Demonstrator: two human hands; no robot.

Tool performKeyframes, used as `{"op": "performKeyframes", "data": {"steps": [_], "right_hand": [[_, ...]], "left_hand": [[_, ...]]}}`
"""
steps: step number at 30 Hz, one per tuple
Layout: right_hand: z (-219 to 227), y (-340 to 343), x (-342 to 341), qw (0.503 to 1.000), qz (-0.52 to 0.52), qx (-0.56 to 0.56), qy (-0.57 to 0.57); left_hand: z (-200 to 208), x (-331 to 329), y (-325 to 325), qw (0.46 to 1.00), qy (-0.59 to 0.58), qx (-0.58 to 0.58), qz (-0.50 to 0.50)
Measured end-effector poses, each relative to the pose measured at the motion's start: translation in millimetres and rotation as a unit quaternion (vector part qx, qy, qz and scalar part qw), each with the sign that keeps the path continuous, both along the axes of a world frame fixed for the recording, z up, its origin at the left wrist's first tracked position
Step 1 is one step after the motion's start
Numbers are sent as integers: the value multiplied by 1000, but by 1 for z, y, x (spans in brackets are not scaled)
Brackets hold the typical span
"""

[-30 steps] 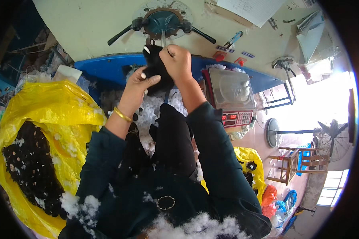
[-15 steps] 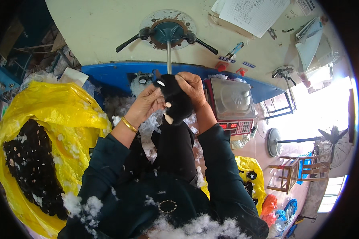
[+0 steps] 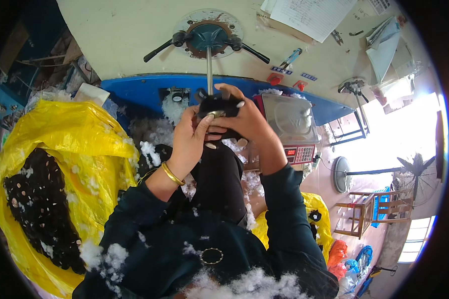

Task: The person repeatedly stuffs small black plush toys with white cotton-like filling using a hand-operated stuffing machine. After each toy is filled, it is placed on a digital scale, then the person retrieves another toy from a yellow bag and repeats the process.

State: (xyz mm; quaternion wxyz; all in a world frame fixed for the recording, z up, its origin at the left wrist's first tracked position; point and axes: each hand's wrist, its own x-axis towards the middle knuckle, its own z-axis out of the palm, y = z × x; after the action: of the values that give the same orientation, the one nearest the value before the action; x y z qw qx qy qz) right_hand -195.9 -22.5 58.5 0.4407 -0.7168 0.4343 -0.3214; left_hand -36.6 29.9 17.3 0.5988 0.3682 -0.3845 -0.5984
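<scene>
Black plush toy [image 3: 223, 105], small, with pale spots, is held off any surface ahead of the person's lap, just short of the blue panel [image 3: 130, 94] under the table [image 3: 120, 45]. Left hand [image 3: 188, 135] closed on its near left side, thumb laid across the front; right hand [image 3: 248, 121] wrapped round its right side, fingers curled over the far edge. Both grips narrow, hands touching or nearly so; part of the toy hidden by fingers. Metal tube [image 3: 209, 70] runs from the round plate [image 3: 188, 49] toward the toy; whether its tip touches or enters the toy cannot be told. Room to the right is tight: scale [image 3: 289, 119] has its left edge just beside the right hand. Room to the left is wider: a gap showing white fluff [image 3: 173, 110] separates the left hand from the large yellow bag [image 3: 80, 119], whose rim folds open round black pieces [image 3: 40, 204]. Lower down, the left sleeve [image 3: 135, 212] comes close to that bag. Two dark handles [image 3: 157, 51] spread sideways from the plate, ahead of the hands. Snips [image 3: 291, 58] and two red switches [image 3: 274, 78] sit near the table's front edge, papers [image 3: 311, 17] farther back. Standing fan [image 3: 416, 172] and wooden chair [image 3: 360, 215] well apart, right.
</scene>
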Motion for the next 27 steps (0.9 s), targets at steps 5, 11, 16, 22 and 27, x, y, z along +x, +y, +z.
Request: {"op": "performKeyframes", "data": {"steps": [5,11,16,22,27], "right_hand": [[-1,-50,-10,979,115,83,-149],[-23,-39,-18,985,140,45,-96],[-44,-30,-14,991,115,-49,-44],[-68,-21,28,985,-39,-163,-30],[-57,4,64,975,-130,-182,6]], "left_hand": [[35,2,-22,1000,-9,14,-6],[13,0,-12,998,-5,52,-33],[-3,12,-15,997,-28,55,-44],[-15,40,-45,996,-64,35,-49],[-5,66,-45,992,-82,63,-67]]}}
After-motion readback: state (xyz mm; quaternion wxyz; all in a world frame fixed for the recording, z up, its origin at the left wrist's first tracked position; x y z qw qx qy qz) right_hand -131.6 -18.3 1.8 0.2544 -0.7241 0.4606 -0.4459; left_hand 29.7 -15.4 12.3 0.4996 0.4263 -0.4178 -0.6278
